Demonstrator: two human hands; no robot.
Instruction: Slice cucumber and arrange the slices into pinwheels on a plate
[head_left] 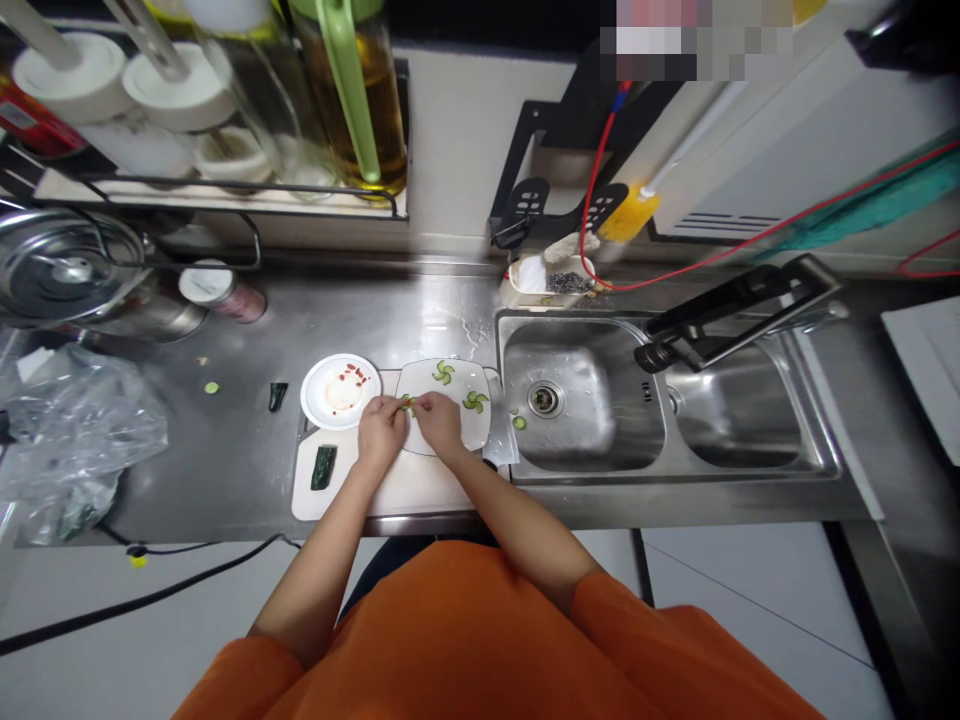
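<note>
My left hand point(382, 430) and my right hand point(439, 422) meet above the left side of a squarish white plate point(442, 438). The fingers of both are pinched on a small green cucumber slice point(409, 402), partly hidden by the fingertips. Two fanned cucumber swirls, one at the top point(443, 372) and one at the right point(475, 402), lie on this plate. Close to my left hand, a round white plate point(311, 393) carries several small red pieces point(352, 372). A dark green cucumber chunk point(323, 467) rests on the cutting board point(341, 495) under the plates.
A knife blade point(501, 432) lies between the board and the double sink point(585, 400), whose black faucet point(739, 305) reaches over it. Another cucumber piece point(277, 396) is on the steel counter. Plastic bags point(82, 430) sit at left; bottles stand on a rack point(225, 195) above.
</note>
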